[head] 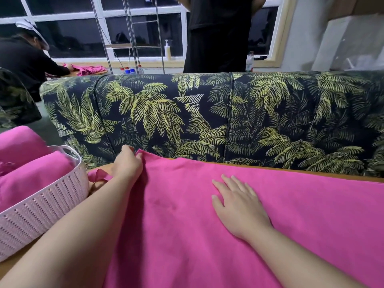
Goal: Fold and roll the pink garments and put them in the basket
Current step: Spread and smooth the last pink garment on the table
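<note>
A large pink garment (291, 215) lies spread flat over the wooden table in front of me. My left hand (127, 163) pinches its far left corner at the table's back edge, fingers curled round the fabric. Flat on the cloth near the middle lies my right hand (236, 202), fingers straight and spread. A pale pink perforated basket (41, 206) stands at the left, touching my left forearm. Inside it lie rolled pink garments (31, 173).
A sofa back with a palm-leaf print (207, 117) rises right behind the table's far edge. A person in black (218, 34) stands behind it, and another person (25, 59) works with pink cloth at the far left. A metal rack and bottles stand by the window.
</note>
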Demonstrator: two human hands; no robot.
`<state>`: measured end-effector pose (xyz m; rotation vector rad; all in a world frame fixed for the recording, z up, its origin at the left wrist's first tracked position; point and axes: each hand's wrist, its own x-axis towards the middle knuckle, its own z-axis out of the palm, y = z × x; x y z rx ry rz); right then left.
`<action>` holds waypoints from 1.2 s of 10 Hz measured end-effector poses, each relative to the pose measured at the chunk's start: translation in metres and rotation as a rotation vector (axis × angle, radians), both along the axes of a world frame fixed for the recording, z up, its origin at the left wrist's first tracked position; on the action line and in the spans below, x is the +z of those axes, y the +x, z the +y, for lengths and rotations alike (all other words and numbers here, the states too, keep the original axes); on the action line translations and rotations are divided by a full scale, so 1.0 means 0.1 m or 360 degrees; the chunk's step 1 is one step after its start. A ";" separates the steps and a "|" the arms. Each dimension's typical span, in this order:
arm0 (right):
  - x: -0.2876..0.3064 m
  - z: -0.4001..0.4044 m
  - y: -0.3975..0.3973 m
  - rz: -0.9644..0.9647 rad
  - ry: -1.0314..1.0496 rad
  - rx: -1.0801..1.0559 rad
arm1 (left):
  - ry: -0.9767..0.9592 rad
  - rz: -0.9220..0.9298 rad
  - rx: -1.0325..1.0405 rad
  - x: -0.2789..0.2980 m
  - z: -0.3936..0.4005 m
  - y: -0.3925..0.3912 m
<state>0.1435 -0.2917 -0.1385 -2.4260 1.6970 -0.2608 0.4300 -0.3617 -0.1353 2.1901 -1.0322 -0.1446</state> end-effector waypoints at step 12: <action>0.01 -0.01 0.00 -0.0044 0.0000 -0.0007 | 0.0185 -0.0293 -0.0078 -0.01 -0.07 0.06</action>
